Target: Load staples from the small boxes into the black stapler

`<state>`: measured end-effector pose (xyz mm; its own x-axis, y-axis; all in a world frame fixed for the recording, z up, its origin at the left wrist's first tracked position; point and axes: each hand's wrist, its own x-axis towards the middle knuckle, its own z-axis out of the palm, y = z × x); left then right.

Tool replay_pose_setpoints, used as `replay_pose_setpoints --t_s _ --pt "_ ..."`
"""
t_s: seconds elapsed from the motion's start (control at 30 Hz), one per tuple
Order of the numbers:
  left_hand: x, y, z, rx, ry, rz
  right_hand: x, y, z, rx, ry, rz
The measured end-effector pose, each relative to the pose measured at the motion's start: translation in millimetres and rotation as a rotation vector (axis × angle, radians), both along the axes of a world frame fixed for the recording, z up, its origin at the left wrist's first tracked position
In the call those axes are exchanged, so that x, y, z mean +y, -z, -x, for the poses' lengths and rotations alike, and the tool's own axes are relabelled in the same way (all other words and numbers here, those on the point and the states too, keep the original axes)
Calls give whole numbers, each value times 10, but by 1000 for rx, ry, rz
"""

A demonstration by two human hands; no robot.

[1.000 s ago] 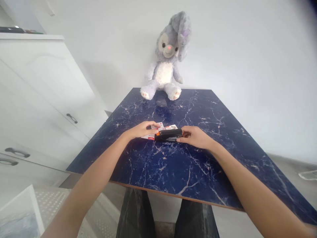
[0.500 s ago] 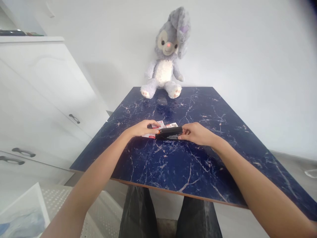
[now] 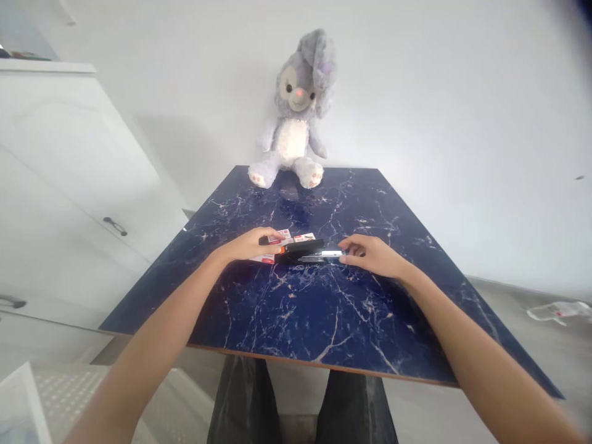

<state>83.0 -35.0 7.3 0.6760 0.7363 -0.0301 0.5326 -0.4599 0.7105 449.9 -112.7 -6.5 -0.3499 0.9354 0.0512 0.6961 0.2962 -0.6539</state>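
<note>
A black stapler [image 3: 303,248] with an orange part at its left end lies on the blue marble-patterned table [image 3: 296,308]. My left hand [image 3: 250,245] grips that orange end between thumb and fingers. From the stapler's right end a shiny silver metal strip [image 3: 332,253] sticks out. My right hand [image 3: 370,254] has thumb and forefinger at the strip's outer end, pinched around it. Beside and behind the stapler lie small red-and-white boxes, one box [image 3: 280,235] partly under my left fingers and another box [image 3: 304,237] farther right.
A grey plush rabbit [image 3: 292,135] sits at the table's far edge against the white wall. White cabinets [image 3: 60,185] with dark handles stand to the left. On the floor at the right lies a clear plastic item [image 3: 557,311]. The table's front edge is just above my legs.
My right hand has moved right, away from the black body, and the silver strip now shows between them. My left hand stays on the orange end. The whole view has shifted slightly.
</note>
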Motion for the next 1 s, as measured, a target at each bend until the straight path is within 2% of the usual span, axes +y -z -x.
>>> replay_pose_setpoints --t_s 0.17,0.3,0.37,0.47,0.6,0.7,0.77,0.87,1.0 --pt "-5 -229 233 58 -16 -37 -56 52 53 42 42 -2" --pt "-51 -341 376 354 18 118 -81 38 84 31 20 -35" --pt "-74 -359 391 418 21 162 -79 51 86 16 7 -49" --pt "-86 -389 395 302 44 168 -87 68 80 8 27 -118" --pt "-102 -439 383 10 75 174 -157 -27 203 16 126 -474" --pt "-156 -430 270 -170 69 119 -239 -133 498 36 47 -657" --pt "-216 -397 141 -258 41 64 -284 -153 744 47 -48 -707" --pt "-318 -327 -58 -317 34 50 -322 -93 1007 75 -51 -767" --pt "-383 -204 -203 -382 126 218 -362 9 1011 109 -57 -809"
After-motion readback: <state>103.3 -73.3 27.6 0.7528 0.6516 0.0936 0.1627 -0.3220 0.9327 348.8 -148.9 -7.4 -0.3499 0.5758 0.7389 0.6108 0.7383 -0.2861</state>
